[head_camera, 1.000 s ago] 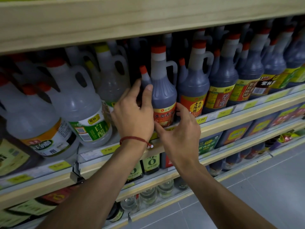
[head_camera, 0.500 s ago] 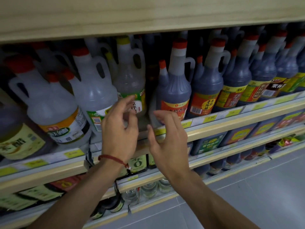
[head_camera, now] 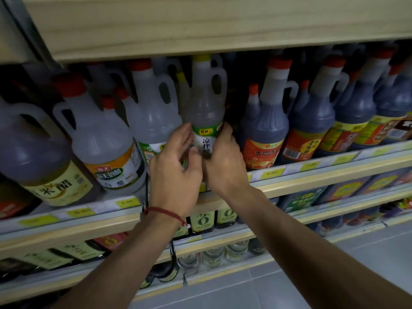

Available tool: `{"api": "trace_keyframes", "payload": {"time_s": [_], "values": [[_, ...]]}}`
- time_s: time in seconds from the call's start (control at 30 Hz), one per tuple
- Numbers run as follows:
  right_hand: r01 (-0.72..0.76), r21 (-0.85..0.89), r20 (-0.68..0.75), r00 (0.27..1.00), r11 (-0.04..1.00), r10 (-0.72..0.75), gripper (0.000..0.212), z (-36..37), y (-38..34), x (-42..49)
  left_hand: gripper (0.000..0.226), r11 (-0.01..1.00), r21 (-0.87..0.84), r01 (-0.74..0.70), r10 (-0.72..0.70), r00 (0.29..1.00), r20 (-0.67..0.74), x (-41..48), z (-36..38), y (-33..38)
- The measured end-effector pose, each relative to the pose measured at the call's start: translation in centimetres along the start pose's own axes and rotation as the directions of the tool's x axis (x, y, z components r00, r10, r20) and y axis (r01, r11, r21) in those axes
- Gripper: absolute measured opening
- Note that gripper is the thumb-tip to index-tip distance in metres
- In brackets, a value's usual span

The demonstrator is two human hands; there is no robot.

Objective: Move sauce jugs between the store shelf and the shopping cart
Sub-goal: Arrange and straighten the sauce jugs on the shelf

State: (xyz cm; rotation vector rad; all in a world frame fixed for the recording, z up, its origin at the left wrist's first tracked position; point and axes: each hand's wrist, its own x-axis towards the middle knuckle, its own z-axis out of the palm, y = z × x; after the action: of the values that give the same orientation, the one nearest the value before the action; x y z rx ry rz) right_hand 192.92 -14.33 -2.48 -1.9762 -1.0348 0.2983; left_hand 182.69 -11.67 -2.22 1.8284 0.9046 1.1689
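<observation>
A clear jug with a yellow cap and a green-and-white label (head_camera: 206, 108) stands upright on the wooden store shelf (head_camera: 312, 181). Both hands clasp its lower body. My left hand (head_camera: 176, 168), with a red string on the wrist, wraps the jug's left side. My right hand (head_camera: 225, 161) presses against its right side. To the right stands a dark sauce jug with a red cap and an orange label (head_camera: 265, 128). The jug's base is hidden behind my hands. No shopping cart is in view.
Clear vinegar jugs with red caps (head_camera: 104, 139) crowd the shelf on the left, dark jugs (head_camera: 316, 121) on the right. A wooden board (head_camera: 200, 25) hangs low over the caps. Lower shelves hold smaller bottles (head_camera: 202, 221). Grey floor tiles (head_camera: 334, 264) lie below right.
Both hands left the dark orange-label jug, drew back open, then shifted left and closed around the clear yellow-capped jug. The camera has moved closer and leftward.
</observation>
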Motion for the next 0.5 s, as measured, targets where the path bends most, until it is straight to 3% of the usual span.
{"api": "trace_keyframes", "payload": {"time_s": [0.23,0.5], "values": [[-0.051,-0.029,-0.045,0.998,0.998,0.050,0.071,0.5,-0.2,0.7,0.048,0.999,-0.033,0.009,-0.008,1.000,0.019,-0.5,-0.2,0.2],[-0.024,-0.010,-0.084,0.996,1.000,0.023,0.075,0.1,-0.2,-0.5,0.035,0.997,-0.073,-0.033,0.022,0.990,-0.140,-0.5,-0.6,0.9]]}}
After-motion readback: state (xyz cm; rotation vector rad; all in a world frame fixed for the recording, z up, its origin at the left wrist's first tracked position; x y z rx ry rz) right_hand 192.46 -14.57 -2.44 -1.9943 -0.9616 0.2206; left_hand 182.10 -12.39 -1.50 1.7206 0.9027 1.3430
